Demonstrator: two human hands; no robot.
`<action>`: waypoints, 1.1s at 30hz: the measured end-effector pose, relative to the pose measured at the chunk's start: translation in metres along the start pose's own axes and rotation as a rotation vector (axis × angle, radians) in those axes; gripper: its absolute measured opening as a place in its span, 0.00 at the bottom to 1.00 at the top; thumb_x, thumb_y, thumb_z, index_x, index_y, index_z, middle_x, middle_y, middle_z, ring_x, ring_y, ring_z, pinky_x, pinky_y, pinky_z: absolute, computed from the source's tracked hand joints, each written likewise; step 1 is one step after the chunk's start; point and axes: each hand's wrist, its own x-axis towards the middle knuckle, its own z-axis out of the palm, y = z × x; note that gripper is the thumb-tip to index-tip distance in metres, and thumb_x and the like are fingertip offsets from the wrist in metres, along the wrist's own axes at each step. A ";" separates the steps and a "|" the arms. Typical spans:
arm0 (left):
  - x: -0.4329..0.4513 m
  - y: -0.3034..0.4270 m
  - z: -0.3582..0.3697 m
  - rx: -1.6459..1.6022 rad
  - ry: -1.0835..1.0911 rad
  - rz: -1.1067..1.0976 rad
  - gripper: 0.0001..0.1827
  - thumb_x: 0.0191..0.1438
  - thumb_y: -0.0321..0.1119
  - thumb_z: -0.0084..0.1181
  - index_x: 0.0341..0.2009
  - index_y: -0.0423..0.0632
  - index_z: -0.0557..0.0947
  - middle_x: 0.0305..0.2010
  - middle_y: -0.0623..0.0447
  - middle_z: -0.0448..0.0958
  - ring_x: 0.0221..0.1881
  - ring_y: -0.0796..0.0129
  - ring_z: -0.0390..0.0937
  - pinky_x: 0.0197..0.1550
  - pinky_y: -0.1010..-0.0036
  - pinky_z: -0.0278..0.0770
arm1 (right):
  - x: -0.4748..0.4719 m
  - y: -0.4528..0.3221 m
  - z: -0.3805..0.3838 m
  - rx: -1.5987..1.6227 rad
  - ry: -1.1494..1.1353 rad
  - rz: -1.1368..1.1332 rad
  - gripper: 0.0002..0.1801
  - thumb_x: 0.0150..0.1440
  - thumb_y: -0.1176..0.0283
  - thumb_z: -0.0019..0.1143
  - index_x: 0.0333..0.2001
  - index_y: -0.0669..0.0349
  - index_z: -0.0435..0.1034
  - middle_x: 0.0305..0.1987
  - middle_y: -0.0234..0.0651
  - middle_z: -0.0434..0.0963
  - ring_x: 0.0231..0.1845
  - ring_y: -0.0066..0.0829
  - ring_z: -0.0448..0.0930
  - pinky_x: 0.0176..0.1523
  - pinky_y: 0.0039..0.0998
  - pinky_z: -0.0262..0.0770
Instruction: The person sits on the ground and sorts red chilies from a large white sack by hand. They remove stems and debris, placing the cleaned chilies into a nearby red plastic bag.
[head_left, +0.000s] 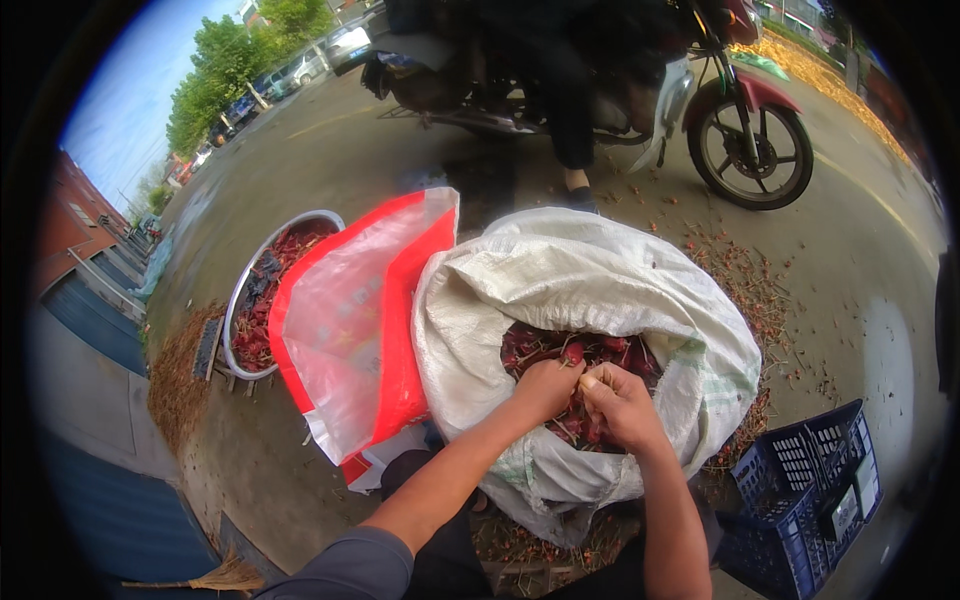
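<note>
A white woven sack stands before me with its rim rolled outward, holding dark red dried chili peppers. Over its opening, my left hand is closed around a chili pepper, whose red body shows above the fingers. Close beside it, my right hand has thumb and fingers pinched together at the pepper stems. The fingers hide exactly what is gripped there. Against the sack's left side leans a red-and-white plastic bag with its mouth spread.
At left, a metal basin holds red peppers. A blue plastic crate sits at lower right. Stems and bits litter the ground around the sack. Beyond it, a person's leg shows beside a motorcycle. A straw broom lies lower left.
</note>
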 end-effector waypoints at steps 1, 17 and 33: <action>0.000 0.009 -0.009 0.024 -0.022 -0.028 0.06 0.51 0.30 0.58 0.36 0.47 0.82 0.35 0.43 0.82 0.42 0.46 0.81 0.42 0.55 0.79 | 0.002 0.004 -0.003 -0.227 0.091 -0.071 0.10 0.64 0.66 0.57 0.36 0.61 0.72 0.23 0.32 0.75 0.21 0.20 0.71 0.26 0.24 0.68; -0.032 -0.001 -0.072 -1.248 -0.063 -0.168 0.07 0.55 0.30 0.67 0.35 0.42 0.83 0.27 0.57 0.78 0.27 0.77 0.74 0.30 0.79 0.73 | -0.001 0.019 -0.008 -1.148 0.068 -0.212 0.21 0.55 0.58 0.66 0.45 0.62 0.76 0.29 0.50 0.80 0.31 0.49 0.83 0.38 0.45 0.77; -0.028 -0.001 -0.043 -1.094 0.121 -0.145 0.07 0.54 0.26 0.66 0.37 0.37 0.83 0.60 0.45 0.76 0.55 0.67 0.75 0.53 0.71 0.75 | 0.009 0.005 0.007 -0.514 0.277 -0.159 0.12 0.61 0.68 0.57 0.39 0.69 0.75 0.30 0.45 0.82 0.32 0.33 0.83 0.39 0.33 0.77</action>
